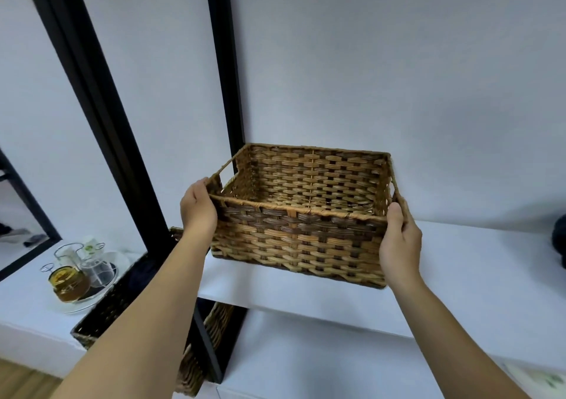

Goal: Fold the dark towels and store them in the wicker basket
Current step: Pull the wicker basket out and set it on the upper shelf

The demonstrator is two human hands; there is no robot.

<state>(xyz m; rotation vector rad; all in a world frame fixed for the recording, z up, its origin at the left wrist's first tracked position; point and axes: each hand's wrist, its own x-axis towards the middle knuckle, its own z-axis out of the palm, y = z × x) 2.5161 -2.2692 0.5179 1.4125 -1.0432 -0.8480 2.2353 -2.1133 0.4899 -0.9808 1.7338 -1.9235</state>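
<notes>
A rectangular brown wicker basket (298, 236) is held over a white shelf (459, 276), its inside bare with nothing in it. My left hand (197, 208) grips its left end by the handle cut-out. My right hand (401, 242) grips the right end, thumb on the rim. A dark bundle, maybe a towel (560, 239), shows at the shelf's far right edge, mostly cut off. Dark cloth (144, 273) lies in a second, darker wicker basket (101, 316) on the lower left, partly hidden behind my left forearm.
Black frame posts (226, 70) stand left of the basket against the white wall. A tray with glass jars (76, 273) sits on the lower left counter. Another wicker basket (196, 359) is below the shelf.
</notes>
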